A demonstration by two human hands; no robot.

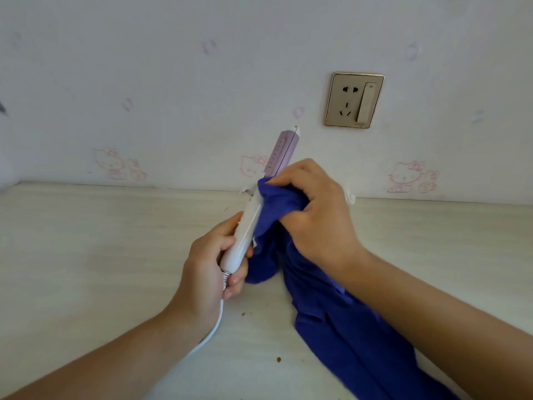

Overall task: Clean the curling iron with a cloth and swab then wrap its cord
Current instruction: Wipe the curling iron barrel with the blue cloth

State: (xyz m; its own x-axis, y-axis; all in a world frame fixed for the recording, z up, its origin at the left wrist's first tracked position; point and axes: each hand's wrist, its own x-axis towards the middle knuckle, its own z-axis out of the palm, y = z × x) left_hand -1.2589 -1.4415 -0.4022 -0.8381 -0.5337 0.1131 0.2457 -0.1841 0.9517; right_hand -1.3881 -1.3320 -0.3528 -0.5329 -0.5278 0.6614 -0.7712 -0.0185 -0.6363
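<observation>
The curling iron (pixel 251 223) has a white handle and a lilac barrel that points up and away toward the wall. My left hand (pixel 210 267) grips the lower end of its handle above the table. Its white cord (pixel 212 330) runs down from the handle under my left wrist. My right hand (pixel 314 206) grips a bunched part of a blue cloth (pixel 340 327) and presses it against the iron where handle meets barrel. The remaining cloth hangs down and trails over the table toward the lower right. No swab is in view.
A pale wood-grain table (pixel 101 255) meets a wall with cartoon-cat wallpaper. A gold wall socket with a switch (pixel 354 100) sits up right of the barrel tip. Small brown crumbs (pixel 278 359) lie on the table near the cloth.
</observation>
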